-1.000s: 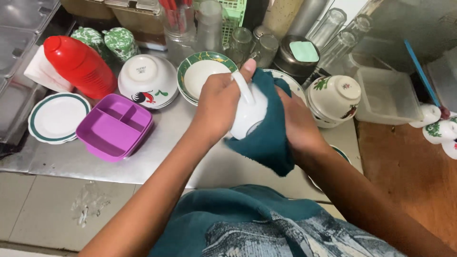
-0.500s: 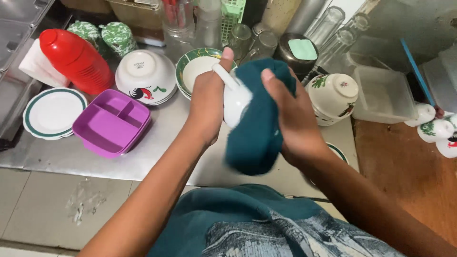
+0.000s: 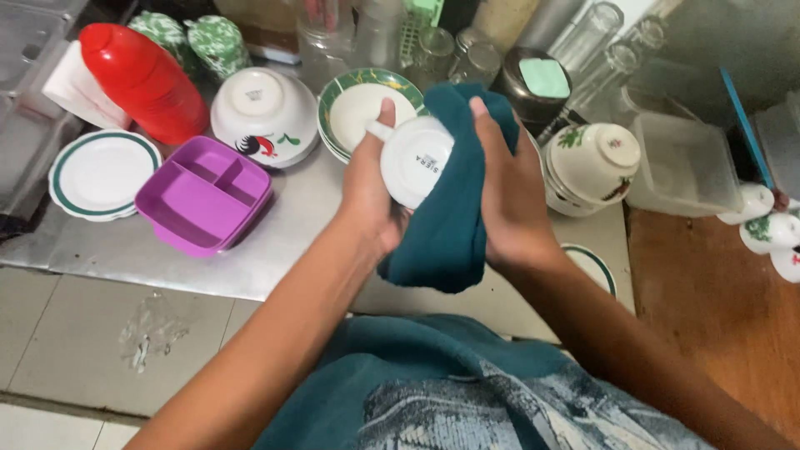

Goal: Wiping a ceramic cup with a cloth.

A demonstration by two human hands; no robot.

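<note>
Two hands up over the worktop (image 3: 192,267), both busy with one white cup (image 3: 414,160). Left hand (image 3: 371,196) clasped round the cup's side, thumb tip at the small handle near the rim, base turned toward the camera. Right hand (image 3: 510,196) closed over a teal cloth (image 3: 446,225), pressing it against the cup's far side; cloth draped down between the wrists, its lower end hanging free above the worktop edge. Cup held in the air, well clear of the metal surface, just in front of a stack of green-rimmed bowls (image 3: 358,104).

Left of that stack, a white bowl with a rooster picture (image 3: 262,112), set upside down. Nearer the front edge, a purple divided tray (image 3: 204,193), touching or nearly touching the rooster bowl. Further left, a white plate with a green rim (image 3: 100,173), and behind it a red plastic jug (image 3: 146,79) lying tilted. Two green patterned cups (image 3: 196,37) at the back, upside down.

Right of the hands, a stack of white bowls with floral print (image 3: 592,162), then a clear plastic container (image 3: 683,171). Below the right wrist, another green-rimmed plate (image 3: 593,265), partly hidden by the forearm. Behind, several upturned drinking glasses (image 3: 583,42) and a dark pot with a pale green lid (image 3: 537,83). Far right, small white spoons or cups (image 3: 767,225) on a wooden surface (image 3: 717,317); too small to tell which.
</note>
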